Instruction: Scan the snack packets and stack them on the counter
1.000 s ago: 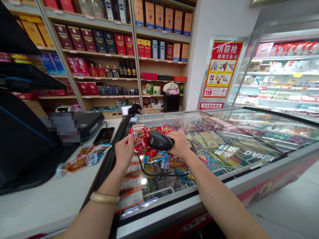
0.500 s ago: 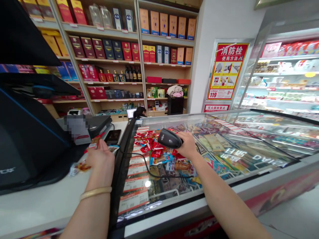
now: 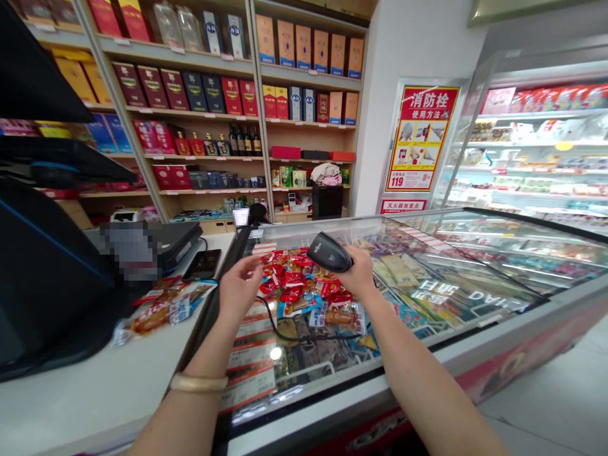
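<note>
A scanner (image 3: pixel 329 252) is gripped in the right hand (image 3: pixel 360 271), above packets (image 3: pixel 292 278) heaped on the freezer (image 3: pixel 304 419); beside them, the left hand (image 3: pixel 240 286) is held half-open, empty. The near glass is crossed by a cable (image 3: pixel 308 339). Leftward, the bench (image 3: pixel 114 392) is occupied by more packets (image 3: pixel 164 309), a phone (image 3: pixel 202 265) and a terminal (image 3: pixel 38 285).

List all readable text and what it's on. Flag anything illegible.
"消防栓 使用方法": fire hydrant poster
"119": same poster
"灭火器放置点": placard below it
"郎": maroon shelf boxes
Too small or blurred: logo on barcode scanner, snack packets, price labels, freezer-glass lettering, other shelf goods.
</note>
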Action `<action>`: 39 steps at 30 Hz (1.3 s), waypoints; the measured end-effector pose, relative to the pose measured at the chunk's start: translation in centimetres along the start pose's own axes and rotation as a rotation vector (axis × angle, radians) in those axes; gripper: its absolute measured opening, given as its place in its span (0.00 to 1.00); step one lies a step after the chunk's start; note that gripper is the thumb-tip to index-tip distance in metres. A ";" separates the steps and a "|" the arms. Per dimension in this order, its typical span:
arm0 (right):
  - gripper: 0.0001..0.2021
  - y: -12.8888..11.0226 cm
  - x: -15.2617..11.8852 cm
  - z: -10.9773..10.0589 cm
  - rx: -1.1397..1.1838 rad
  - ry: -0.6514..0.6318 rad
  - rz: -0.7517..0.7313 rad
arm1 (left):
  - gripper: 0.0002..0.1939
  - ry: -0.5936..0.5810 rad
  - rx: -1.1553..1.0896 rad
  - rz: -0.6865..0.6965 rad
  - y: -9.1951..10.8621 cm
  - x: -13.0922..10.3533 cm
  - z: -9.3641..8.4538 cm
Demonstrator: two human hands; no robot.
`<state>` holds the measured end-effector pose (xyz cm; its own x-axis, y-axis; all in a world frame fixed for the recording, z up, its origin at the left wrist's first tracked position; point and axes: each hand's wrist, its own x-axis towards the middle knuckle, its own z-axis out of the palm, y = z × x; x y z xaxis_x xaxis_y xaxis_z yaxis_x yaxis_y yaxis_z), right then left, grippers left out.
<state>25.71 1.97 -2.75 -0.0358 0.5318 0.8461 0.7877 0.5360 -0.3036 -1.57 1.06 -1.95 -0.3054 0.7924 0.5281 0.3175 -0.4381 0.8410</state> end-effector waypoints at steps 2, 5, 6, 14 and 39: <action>0.09 0.1 0.0 0.1 -0.008 -0.010 0.012 | 0.12 -0.218 0.191 0.210 -0.1 -1.1 1.2; 0.09 0.2 0.0 0.1 -0.009 -0.007 0.024 | 0.15 -0.377 0.344 0.373 -0.9 -2.0 2.5; 0.09 0.2 0.0 0.1 -0.008 -0.005 0.024 | 0.15 -0.392 0.369 0.390 -1.2 -2.0 2.8; 0.09 -0.1 0.1 0.2 -0.004 0.002 0.012 | 0.08 -0.318 0.377 0.493 -1.1 -1.6 2.3; 0.08 -0.6 0.1 0.2 0.021 -0.059 -0.007 | 0.20 -0.411 0.740 0.726 -3.4 -1.6 2.1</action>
<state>25.10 1.80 -2.57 -0.0781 0.5653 0.8212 0.7740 0.5536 -0.3075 -0.25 2.19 -5.94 0.4471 0.5911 0.6713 0.7983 -0.6022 -0.0014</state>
